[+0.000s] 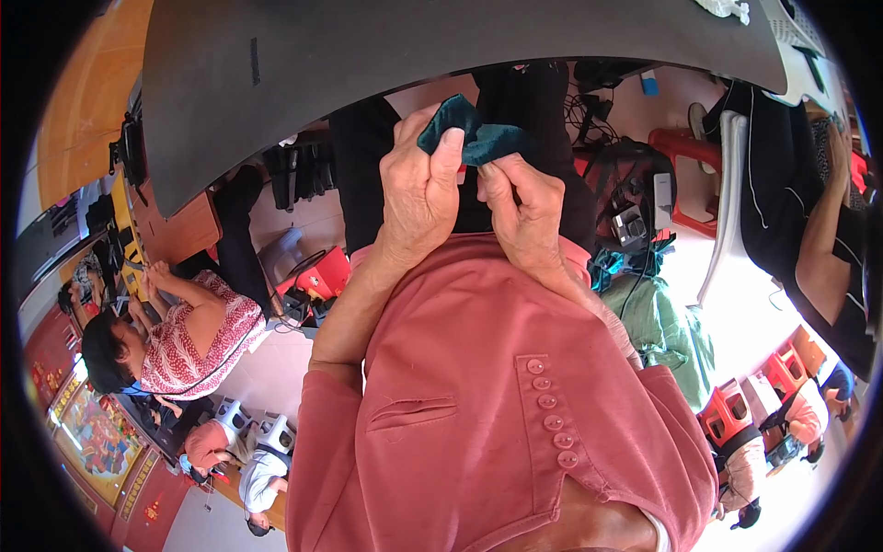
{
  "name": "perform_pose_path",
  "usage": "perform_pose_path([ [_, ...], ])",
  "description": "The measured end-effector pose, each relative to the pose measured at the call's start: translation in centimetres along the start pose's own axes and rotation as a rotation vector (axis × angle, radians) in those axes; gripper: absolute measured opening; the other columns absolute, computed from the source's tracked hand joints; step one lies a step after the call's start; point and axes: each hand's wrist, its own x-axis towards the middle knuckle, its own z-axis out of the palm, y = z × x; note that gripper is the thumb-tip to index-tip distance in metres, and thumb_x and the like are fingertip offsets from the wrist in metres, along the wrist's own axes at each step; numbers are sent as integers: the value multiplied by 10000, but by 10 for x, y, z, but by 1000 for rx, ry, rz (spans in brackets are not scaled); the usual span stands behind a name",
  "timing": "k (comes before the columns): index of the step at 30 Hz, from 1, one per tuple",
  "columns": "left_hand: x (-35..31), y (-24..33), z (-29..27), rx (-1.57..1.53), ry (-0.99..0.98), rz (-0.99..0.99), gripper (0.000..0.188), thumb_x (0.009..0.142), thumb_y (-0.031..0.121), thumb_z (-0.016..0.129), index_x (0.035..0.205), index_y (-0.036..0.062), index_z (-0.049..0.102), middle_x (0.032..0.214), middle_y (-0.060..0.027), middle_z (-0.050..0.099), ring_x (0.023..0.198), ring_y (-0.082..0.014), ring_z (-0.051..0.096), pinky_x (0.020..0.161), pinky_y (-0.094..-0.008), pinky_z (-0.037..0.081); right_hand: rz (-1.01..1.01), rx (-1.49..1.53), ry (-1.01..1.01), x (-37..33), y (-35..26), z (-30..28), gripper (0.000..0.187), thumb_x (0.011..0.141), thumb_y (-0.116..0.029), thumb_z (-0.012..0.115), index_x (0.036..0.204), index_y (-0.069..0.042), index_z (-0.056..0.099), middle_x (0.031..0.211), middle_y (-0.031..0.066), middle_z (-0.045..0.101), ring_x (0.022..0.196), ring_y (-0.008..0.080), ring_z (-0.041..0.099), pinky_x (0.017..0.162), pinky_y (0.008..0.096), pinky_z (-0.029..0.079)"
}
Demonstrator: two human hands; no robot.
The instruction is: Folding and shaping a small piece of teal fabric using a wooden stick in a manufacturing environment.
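The grey tabletop [368,55] spans the top of the view, its near edge just above both hands. The left hand [418,198] and right hand [520,216] are each pinched shut on a small dark teal cloth [474,133], held in the air below that edge. The grips cover only its lower part; an uneven pull could slip the cloth free to the floor.

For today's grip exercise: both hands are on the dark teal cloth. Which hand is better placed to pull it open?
Probably the left hand: its thumb and fingers pinch the dark teal cloth near its bunched top. The right hand grips only the lower edge.
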Motion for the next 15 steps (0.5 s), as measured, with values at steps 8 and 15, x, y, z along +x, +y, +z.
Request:
perform_pose_path([
  [8, 2, 7, -10, 45, -166, -106, 200, 889, 149, 555, 803, -23, 608, 704, -73, 608, 677, -158, 576, 562, -268, 440, 9, 10, 159, 1, 7, 0, 58, 857, 13, 574, 869, 54, 612, 669, 88, 582, 538, 130, 547, 493, 247, 432],
  [15, 18, 33, -16, -206, -56, -193, 242, 857, 145, 600, 1048, -1, 582, 702, -26, 619, 581, -58, 526, 560, -209, 428, -139, -55, 151, 10, 6, 0, 77, 882, 2, 554, 843, 61, 584, 654, 53, 549, 551, 98, 490, 502, 223, 394],
])
